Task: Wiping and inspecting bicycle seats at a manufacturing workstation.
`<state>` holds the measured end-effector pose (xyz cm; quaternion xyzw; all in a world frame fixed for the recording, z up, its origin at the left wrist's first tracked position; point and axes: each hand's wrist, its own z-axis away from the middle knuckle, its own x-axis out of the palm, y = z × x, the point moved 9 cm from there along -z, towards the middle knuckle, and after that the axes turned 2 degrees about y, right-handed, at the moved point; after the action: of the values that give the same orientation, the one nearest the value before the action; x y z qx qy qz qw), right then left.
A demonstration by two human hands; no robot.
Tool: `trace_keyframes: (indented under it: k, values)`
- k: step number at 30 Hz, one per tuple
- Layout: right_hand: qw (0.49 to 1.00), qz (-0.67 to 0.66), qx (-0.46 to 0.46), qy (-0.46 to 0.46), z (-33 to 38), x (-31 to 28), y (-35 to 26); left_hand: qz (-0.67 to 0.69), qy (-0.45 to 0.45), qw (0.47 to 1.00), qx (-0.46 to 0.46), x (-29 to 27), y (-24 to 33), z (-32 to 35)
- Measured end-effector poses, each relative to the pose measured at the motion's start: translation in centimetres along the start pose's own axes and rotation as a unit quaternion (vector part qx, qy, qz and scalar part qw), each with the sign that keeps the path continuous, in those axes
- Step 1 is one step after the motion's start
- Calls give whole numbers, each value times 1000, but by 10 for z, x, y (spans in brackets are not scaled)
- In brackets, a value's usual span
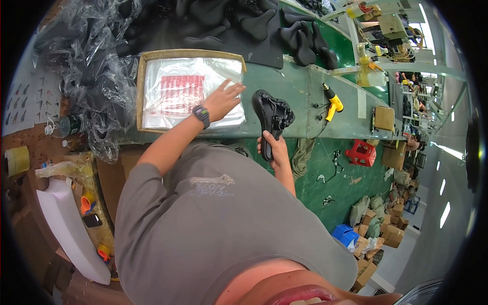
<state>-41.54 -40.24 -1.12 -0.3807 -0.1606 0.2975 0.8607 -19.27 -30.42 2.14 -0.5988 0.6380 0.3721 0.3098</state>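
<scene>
1. The left arm reaches forward and across from the person's left, elbow bent, a dark watch on the wrist; its hand is open and empty, fingers spread toward the right side of a shallow cardboard box; whether the fingertips touch the contents cannot be told.
2. The right forearm comes up beside the torso; its hand is closed around the narrow nose of a black bicycle saddle; the thumb lies across the near end.
3. The saddle is held at the near edge of the green desk, just right of the box; its broad end points away from the person, and part of its underside, with fittings, is visible.
4. The box lies open on the desk; flat, clear plastic bags fill it in a stack, with a red printed block showing in the middle.
5. To the left of the box, crumpled clear wrapping covers dark shapes; beside it stands a dark jar, its contents too unclear to name.
6. Farther back lie more black saddles; a yellow heat gun rests on the desk to the right; a blue bin sits lower right, near cardboard boxes.
</scene>
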Motion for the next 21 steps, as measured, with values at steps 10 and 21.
trace_keyframes:
  k: [10, 21]
  values:
    - [999, -13, 5, -30, -7, 16, 5, -104, -117, 988, 4, -8, -6, -30]
    - [977, -50, -142, -149, 25, 79, -67, 375, -67, 836, -394, -82, -71, 61]
